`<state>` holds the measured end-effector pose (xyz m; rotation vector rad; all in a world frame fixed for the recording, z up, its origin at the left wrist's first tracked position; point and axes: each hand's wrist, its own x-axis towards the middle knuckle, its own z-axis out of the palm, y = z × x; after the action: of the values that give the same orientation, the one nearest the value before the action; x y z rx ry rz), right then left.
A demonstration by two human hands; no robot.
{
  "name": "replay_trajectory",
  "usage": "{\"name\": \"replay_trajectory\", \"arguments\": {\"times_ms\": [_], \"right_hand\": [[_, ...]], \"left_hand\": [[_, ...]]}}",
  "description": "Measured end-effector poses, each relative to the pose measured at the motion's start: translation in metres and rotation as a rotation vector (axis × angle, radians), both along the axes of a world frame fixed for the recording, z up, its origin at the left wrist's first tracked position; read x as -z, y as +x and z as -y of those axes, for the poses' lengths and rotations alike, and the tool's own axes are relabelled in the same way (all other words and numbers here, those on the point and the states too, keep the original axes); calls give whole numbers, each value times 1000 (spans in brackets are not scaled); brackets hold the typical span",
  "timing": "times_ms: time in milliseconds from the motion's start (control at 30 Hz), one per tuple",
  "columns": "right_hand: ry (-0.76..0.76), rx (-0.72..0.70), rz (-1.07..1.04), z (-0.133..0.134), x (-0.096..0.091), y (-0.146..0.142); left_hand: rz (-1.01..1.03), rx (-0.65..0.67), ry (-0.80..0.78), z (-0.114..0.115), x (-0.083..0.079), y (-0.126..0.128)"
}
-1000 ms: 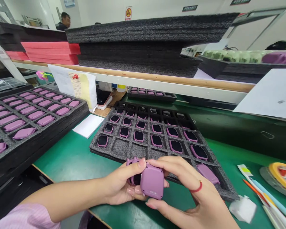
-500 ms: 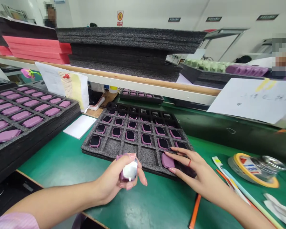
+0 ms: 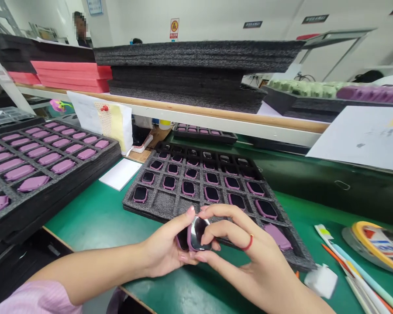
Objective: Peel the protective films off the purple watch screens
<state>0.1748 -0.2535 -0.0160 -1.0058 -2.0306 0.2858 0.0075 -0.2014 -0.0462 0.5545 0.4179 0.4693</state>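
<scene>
My left hand [image 3: 165,248] is closed around a purple smartwatch body [image 3: 182,240], largely hidden behind a second one. That second smartwatch body [image 3: 194,235], with a glossy dark screen, is pinched by my right hand [image 3: 239,244] and held against the first; both hands meet on it. Just beyond them lies a dark foam tray [image 3: 163,204] with rows of purple watch bodies, mostly screen up. Some of its front-row pockets are bare. Near its right front corner, one purple watch body [image 3: 278,237] rests back side up.
A thick foam tray stack [image 3: 85,179] with purple watch bodies stands left. White paper [image 3: 120,173] lies between the trays. At right are a tape roll [image 3: 373,244], brushes [image 3: 324,232] and a white block [image 3: 321,279]. A shelf edge [image 3: 196,114] crosses behind.
My right hand has left the tray's front row with a watch body and come over to my left hand. The view has shifted, and the white block is now uncovered.
</scene>
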Motion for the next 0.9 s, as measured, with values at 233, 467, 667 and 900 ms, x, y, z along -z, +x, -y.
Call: {"name": "replay_trajectory", "arguments": {"times_ms": [233,467,667,900], "right_hand": [[80,98,-132,0,-4,1],[41,170,-202,5,-8,9],[27,101,-29,6,-4,1],[-103,280,-517,-2,-8,9]], "left_hand": [[97,27,51,-1,-1,-1],[153,95,119,1,2,-2],[94,79,111,1,1,0],[118,108,76,1,3,-1]]}}
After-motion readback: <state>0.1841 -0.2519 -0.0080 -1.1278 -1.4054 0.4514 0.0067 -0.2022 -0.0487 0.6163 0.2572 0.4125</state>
